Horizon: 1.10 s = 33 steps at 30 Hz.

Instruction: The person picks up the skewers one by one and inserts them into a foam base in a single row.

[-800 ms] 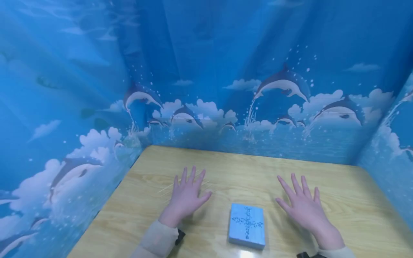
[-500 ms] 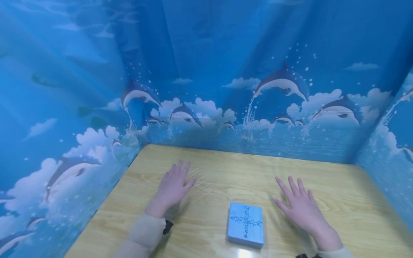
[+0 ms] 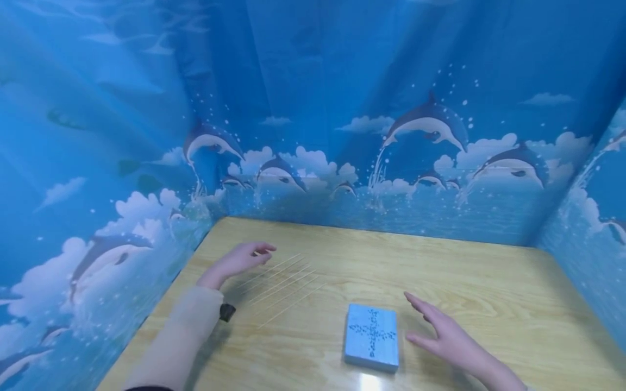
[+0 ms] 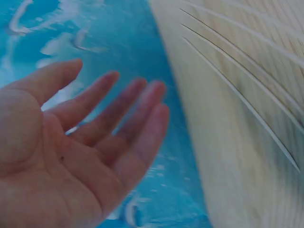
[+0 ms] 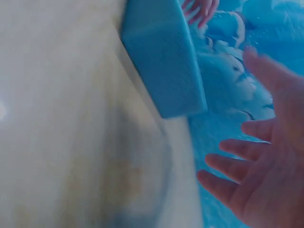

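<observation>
Several thin pale wooden sticks (image 3: pixel 286 281) lie slantwise and roughly side by side on the table; in the left wrist view the sticks (image 4: pixel 244 100) show a pointed end. My left hand (image 3: pixel 239 259) hovers at their left with loosely bent fingers, and its palm (image 4: pixel 71 171) holds nothing. A blue block (image 3: pixel 371 338) with a dark speckled cross pattern on top lies at the front middle. To its right is my right hand (image 3: pixel 450 339), thumb and fingers spread apart, holding nothing. The right wrist view shows the block (image 5: pixel 164 61) apart from that hand.
The wood-grain table (image 3: pixel 489 282) carries the sticks and the block. Blue curtains (image 3: pixel 313 108) printed with dolphins and clouds enclose its back and both sides. A bright light reflection (image 3: pixel 370 382) shows in front of the block.
My left hand has moved left off the sticks, uncovering them, and turned on its side. My right hand has come down closer to the block and turned sideways. The block stays put.
</observation>
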{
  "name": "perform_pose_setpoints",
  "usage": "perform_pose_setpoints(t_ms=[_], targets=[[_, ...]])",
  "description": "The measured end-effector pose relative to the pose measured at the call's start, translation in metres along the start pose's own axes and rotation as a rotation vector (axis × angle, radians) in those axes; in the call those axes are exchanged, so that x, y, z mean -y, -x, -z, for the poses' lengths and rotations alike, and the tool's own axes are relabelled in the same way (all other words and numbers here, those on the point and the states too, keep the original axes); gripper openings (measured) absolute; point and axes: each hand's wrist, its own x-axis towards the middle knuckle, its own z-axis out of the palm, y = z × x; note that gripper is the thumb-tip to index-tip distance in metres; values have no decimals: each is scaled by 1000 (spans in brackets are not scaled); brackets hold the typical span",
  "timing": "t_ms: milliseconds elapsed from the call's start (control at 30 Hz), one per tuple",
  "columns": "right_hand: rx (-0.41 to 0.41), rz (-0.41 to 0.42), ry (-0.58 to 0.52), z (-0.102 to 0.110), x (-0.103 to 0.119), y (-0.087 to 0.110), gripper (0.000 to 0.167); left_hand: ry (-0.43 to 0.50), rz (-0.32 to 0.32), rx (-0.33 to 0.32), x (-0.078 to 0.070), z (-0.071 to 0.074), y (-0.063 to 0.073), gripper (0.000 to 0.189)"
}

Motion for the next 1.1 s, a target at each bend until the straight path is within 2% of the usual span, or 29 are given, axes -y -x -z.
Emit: perform_pose_setpoints(t_ms=[100,233,433,633,900,1100], targets=[[94,30,-60,-6,3,5,106,82,40,59,13,1,-12,38],[187,-2,-90,-13,5,4,126,151,113,99,30,0,-30,33],[222,-18,-107,-21,7,1,132,192,182,114,43,-7,-48,31],[232,-52,-110,-25,8,-4,131,151,278,105,41,-13,-52,28],[236,-99,-183,-25,-2,-11,126,74,250,111,40,-16,-54,24],[224,-88,-223,-25,-12,-22,126,45,190,144,38,-17,-58,25]])
